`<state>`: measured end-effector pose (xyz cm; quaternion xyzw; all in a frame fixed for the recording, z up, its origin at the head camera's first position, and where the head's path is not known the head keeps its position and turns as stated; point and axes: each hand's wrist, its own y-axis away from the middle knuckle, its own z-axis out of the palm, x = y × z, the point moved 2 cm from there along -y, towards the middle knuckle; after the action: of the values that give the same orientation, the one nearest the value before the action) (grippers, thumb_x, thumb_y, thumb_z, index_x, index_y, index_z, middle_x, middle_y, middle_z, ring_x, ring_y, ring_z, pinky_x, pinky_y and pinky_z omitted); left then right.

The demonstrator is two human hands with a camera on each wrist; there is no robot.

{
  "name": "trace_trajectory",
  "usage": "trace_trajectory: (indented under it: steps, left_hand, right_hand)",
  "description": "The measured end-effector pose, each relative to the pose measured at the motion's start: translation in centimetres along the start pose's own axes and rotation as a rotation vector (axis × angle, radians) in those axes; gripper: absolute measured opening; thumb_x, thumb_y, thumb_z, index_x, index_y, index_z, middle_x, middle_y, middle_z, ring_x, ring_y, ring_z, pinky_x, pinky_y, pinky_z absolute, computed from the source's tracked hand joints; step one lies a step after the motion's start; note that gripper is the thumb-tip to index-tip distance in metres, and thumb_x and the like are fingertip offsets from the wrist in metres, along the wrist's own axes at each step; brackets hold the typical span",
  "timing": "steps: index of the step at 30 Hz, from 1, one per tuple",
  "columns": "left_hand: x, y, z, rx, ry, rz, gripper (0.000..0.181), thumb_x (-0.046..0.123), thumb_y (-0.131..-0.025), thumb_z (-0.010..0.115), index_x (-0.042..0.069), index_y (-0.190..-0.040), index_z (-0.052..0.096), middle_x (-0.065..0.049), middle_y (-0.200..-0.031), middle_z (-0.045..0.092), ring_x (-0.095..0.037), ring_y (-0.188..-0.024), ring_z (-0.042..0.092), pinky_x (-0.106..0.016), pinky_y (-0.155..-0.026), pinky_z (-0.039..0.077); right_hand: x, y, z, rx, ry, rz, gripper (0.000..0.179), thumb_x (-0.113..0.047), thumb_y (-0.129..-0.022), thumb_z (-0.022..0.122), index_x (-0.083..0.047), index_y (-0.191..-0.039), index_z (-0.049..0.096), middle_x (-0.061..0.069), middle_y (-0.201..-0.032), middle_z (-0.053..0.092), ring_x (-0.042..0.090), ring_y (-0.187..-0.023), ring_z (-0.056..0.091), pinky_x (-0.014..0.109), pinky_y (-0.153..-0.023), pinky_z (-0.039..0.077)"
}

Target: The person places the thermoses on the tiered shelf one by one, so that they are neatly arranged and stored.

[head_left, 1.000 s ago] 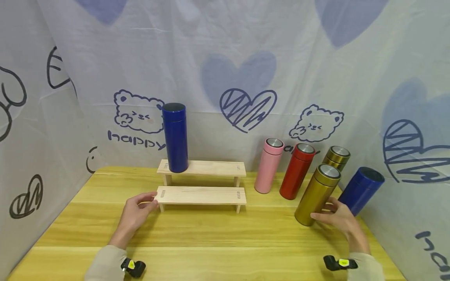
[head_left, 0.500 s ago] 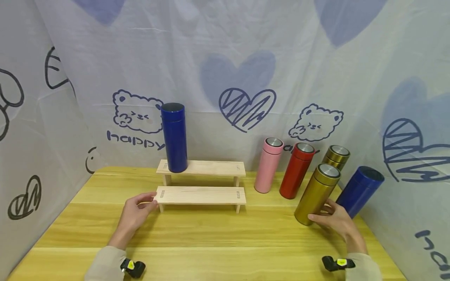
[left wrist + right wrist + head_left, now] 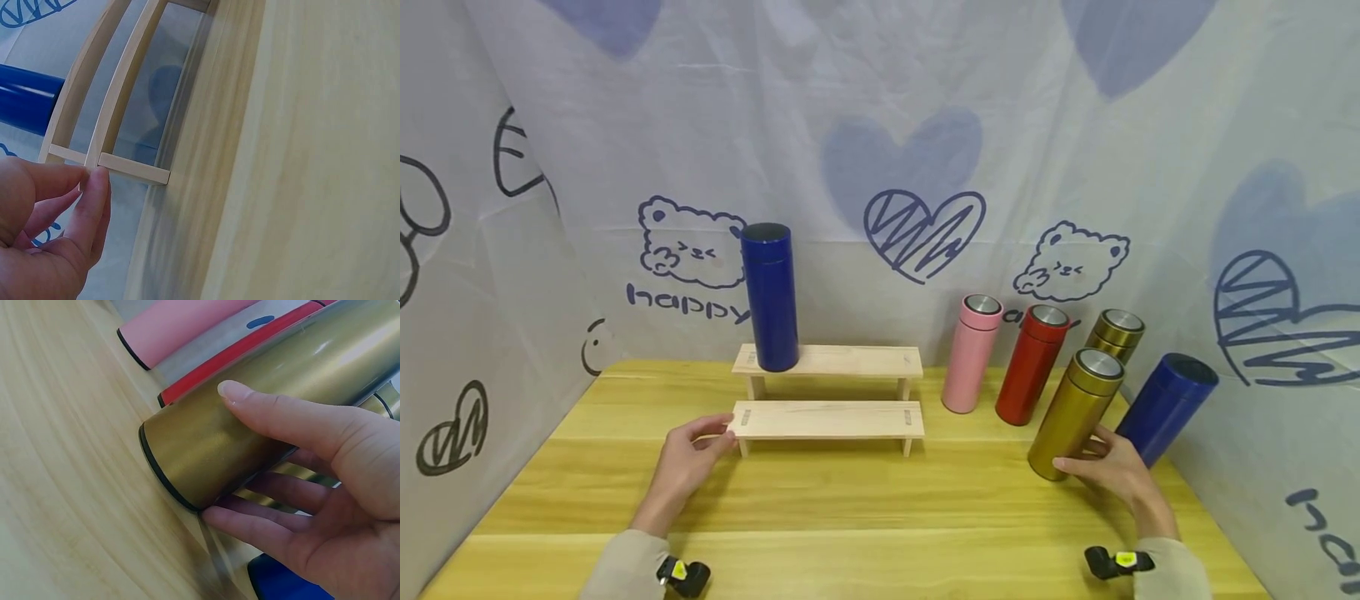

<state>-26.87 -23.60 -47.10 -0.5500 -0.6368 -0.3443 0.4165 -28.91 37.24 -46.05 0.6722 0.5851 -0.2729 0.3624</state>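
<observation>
Pale cloth printed with blue hearts and bear faces [image 3: 1071, 262] hangs around a yellow wooden table [image 3: 865, 533]; call twelve o'clock the far side, straight ahead of the seated-side hands. Over towards ten o'clock, the person's left hand [image 3: 692, 454] pinches the nine o'clock end of the low front shelf [image 3: 827, 419], thumb and fingertips nearly together with only the board between them. Directly at its twelve stands a taller rear shelf [image 3: 857, 360], with a blue bottle [image 3: 771, 304] upright at its nine o'clock end.

Across at two o'clock, the right hand [image 3: 1112, 471] holds a gold bottle [image 3: 1075, 417] low down, thumb on one side and fingers around the other, its base at the tabletop. Around that bottle, I see a pink bottle [image 3: 972, 358] at ten, a red bottle [image 3: 1032, 371] at eleven, a darker gold bottle [image 3: 1116, 337] at one and a second blue bottle [image 3: 1165, 412] at three.
</observation>
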Motion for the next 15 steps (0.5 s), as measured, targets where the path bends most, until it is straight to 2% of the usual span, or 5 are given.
trace_trajectory:
  steps: [4,9,15]
  left_hand:
    - [-0.11,-0.02,0.03,0.0,0.006,0.0,0.04,0.015,-0.103,0.064,0.001,-0.14,0.061,-0.025,-0.133,0.063,-0.015,-0.104,0.071,-0.013,-0.078,0.051]
    - [-0.08,0.01,0.0,0.004,0.016,0.0,0.039,0.014,-0.102,0.064,0.001,-0.14,0.062,-0.025,-0.132,0.064,-0.01,-0.099,0.071,-0.013,-0.078,0.051]
    - [-0.06,0.04,-0.11,0.003,0.017,0.001,0.04,0.015,-0.103,0.064,0.002,-0.14,0.062,-0.024,-0.132,0.064,-0.013,-0.101,0.072,-0.014,-0.078,0.051]
  right_hand:
    - [0.0,0.06,0.1,0.009,-0.02,0.006,0.114,-0.037,-0.083,0.088,0.007,-0.161,0.017,0.038,-0.153,0.043,0.05,-0.14,0.049,0.048,-0.101,0.057]
    - [-0.05,0.1,0.19,0.012,-0.036,0.005,0.112,-0.037,-0.083,0.088,0.006,-0.161,0.02,0.036,-0.15,0.048,0.046,-0.136,0.054,0.042,-0.097,0.059]
    - [-0.25,0.3,0.37,0.007,-0.091,-0.012,0.106,-0.031,-0.085,0.087,0.006,-0.161,0.023,0.036,-0.148,0.05,0.034,-0.125,0.065,0.03,-0.087,0.061]
